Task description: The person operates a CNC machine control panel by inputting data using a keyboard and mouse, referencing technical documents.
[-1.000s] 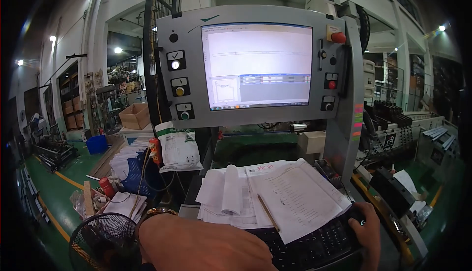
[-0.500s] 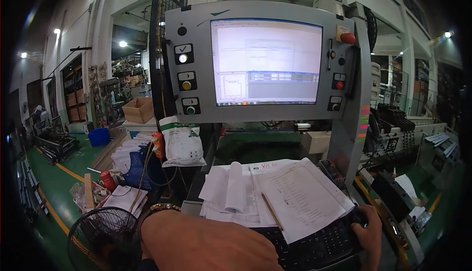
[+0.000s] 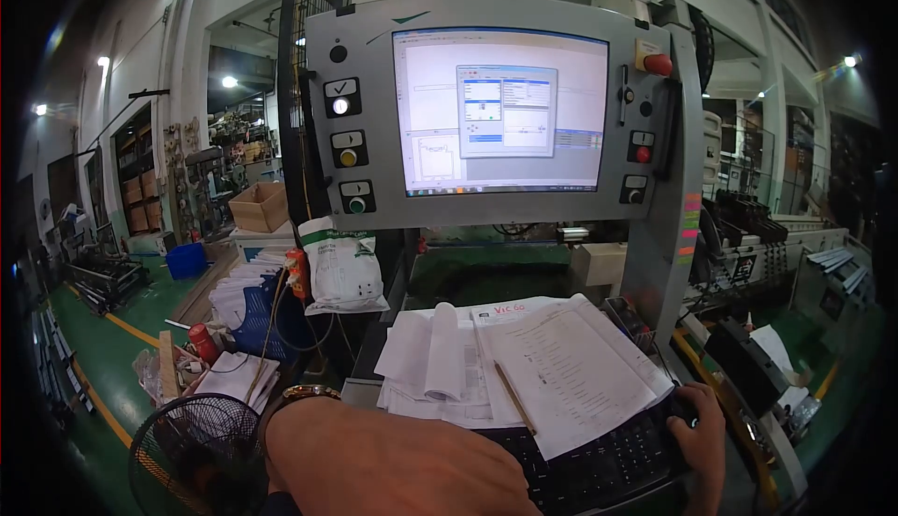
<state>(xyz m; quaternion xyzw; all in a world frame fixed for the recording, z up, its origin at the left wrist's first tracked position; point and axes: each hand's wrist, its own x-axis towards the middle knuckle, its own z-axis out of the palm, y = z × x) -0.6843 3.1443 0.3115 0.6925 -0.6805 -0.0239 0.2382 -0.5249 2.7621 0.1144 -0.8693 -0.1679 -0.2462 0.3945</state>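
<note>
My left hand (image 3: 402, 460) stretches across the bottom with a watch (image 3: 311, 392) at its wrist. It lies by the left end of the black keyboard (image 3: 608, 465), and its fingers are hidden from view. At the keyboard's right end, my right hand (image 3: 703, 436) curls around a small dark computer mouse (image 3: 686, 409), mostly covered by the fingers. Over part of the keys rests a printed sheet (image 3: 585, 376) with a pencil (image 3: 516, 399) on it. A curled paper (image 3: 443, 352) sits to its left. Above, the control panel's screen (image 3: 430, 67) displays a dialog window.
Buttons and a red emergency stop (image 3: 658, 64) flank the screen. A white bag (image 3: 343, 268) hangs below the panel's left side. Left of me stand a black mesh fan (image 3: 196, 450), a blue crate (image 3: 262, 319) and a cardboard box (image 3: 260, 207). Machinery (image 3: 748, 263) stands at right.
A dialog window has opened in the middle of the screen. The view has shifted slightly; both hands stay in about the same place.
</note>
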